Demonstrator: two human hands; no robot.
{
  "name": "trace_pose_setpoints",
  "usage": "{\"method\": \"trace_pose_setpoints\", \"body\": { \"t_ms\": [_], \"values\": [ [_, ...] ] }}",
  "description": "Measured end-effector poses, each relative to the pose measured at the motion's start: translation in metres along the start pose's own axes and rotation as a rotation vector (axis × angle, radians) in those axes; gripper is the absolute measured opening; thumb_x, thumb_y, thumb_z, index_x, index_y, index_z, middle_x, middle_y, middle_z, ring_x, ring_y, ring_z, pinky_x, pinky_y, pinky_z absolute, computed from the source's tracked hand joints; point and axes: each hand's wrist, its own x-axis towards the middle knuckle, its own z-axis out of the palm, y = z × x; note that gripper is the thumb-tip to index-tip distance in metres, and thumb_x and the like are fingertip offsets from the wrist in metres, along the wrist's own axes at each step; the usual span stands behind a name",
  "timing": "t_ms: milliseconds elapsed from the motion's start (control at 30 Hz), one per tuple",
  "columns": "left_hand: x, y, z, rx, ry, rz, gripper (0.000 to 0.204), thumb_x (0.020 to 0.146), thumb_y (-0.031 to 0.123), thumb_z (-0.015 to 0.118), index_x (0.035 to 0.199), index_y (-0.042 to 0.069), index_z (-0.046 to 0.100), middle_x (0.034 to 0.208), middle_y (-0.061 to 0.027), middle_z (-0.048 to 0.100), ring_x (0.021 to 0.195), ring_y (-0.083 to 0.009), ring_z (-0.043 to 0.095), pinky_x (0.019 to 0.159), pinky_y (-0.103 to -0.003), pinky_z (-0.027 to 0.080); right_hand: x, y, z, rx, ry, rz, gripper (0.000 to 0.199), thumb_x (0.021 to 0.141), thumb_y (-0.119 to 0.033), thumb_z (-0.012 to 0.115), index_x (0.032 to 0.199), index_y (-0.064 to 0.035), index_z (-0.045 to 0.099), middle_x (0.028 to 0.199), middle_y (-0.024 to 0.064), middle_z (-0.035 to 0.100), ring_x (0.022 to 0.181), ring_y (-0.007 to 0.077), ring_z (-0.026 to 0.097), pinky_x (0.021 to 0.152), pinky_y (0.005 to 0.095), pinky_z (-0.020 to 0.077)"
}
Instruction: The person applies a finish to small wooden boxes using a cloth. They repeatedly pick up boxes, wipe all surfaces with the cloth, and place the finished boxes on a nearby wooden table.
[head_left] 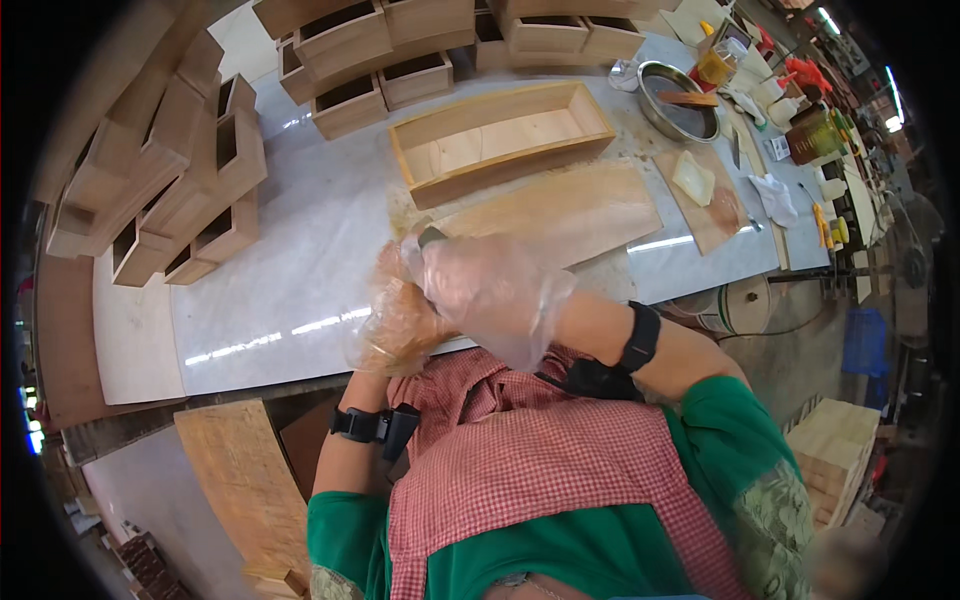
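Head view: mid-frame, my left hand (393, 315) and right hand (485, 280) overlap; I cannot tell their fingers' (388, 264) opening or hold. Right of centre lies a wooden board (582, 210).

- Open wooden boxes (208, 170), stacked, left of tabletop (310, 210).
- Metal bowl (685, 124), right; flat brown piece (690, 99) across it.
- Blue crate (864, 342), beyond tabletop's right end.
- Large wooden board (238, 485), below tabletop's front edge, left.
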Motion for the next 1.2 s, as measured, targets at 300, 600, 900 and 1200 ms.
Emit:
{"method": "trace_pose_setpoints", "body": {
  "t_ms": [300, 600, 900, 1200],
  "values": [
    [0.001, 0.02, -0.013, 0.117, -0.091, -0.136, 0.119, 0.056, 0.056, 0.092, 0.147, 0.001, 0.04, 0.132, -0.0219, 0.053, 0.124, -0.0396, 0.051, 0.109, -0.048, 0.041, -0.036, 0.131, 0.026, -0.441, 0.487, 0.014, 0.033, 0.09, -0.018, 0.058, 0.12, -0.0045, 0.061, 0.103, 0.0121, 0.064, 0.092, 0.0284, 0.063, 0.08, 0.0379, 0.0522],
    [0.001, 0.019, -0.011, 0.147, 0.007, -0.046, 0.111, 0.055, 0.055, 0.092, 0.142, 0.005, 0.045, 0.121, -0.0188, 0.06, 0.11, -0.038, 0.056, 0.103, -0.049, 0.042, 0.007, 0.029, 0.018, -0.249, 0.219, -0.016, 0.018, 0.089, -0.011, 0.059, 0.103, -0.0001, 0.063, 0.102, 0.0179, 0.068, 0.096, 0.0337, 0.069, 0.081, 0.0405, 0.0569],
    [0.004, 0.027, -0.014, 0.079, -0.034, -0.121, 0.114, 0.054, 0.054, 0.093, 0.143, 0.003, 0.043, 0.122, -0.0202, 0.059, 0.114, -0.0393, 0.053, 0.105, -0.052, 0.041, 0.0, -0.004, 0.02, -0.288, 0.047, -0.016, 0.04, 0.086, -0.01, 0.062, 0.126, -0.0059, 0.061, 0.091, 0.0097, 0.062, 0.087, 0.0271, 0.065, 0.076, 0.0385, 0.0552],
    [0.002, 0.022, -0.005, 0.112, -0.011, -0.083, 0.116, 0.054, 0.048, 0.093, 0.145, 0.001, 0.04, 0.126, -0.021, 0.056, 0.117, -0.0408, 0.05, 0.108, -0.05, 0.039, -0.126, 0.17, 0.004, -1.139, 0.21, 0.178, 0.044, 0.088, -0.015, 0.062, 0.13, -0.0021, 0.057, 0.122, 0.0205, 0.058, 0.105, 0.0277, 0.062, 0.081, 0.0399, 0.0538]
  ]
}}
